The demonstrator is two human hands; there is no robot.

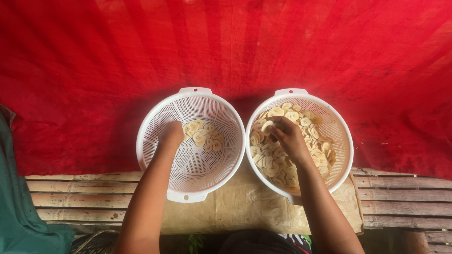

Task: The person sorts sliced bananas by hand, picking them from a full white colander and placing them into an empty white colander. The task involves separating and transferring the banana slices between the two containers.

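Note:
Two white perforated plastic colanders stand side by side. The left colander [155, 117] holds a small heap of pale yellow banana slices [205, 136] near its middle. My left hand [171, 134] reaches into it with fingers curled, right beside that heap; whether it holds slices is hidden. The right colander [340, 129] is nearly full of banana slices [318, 148]. My right hand [285, 136] rests in this pile and pinches a slice [267, 126] at its fingertips.
Both colanders sit on a sheet of brown paper [245, 207] spread over a slatted bamboo bench [80, 193]. A red cloth [226, 47] covers the ground beyond. A green cloth [19, 211] hangs at the left edge.

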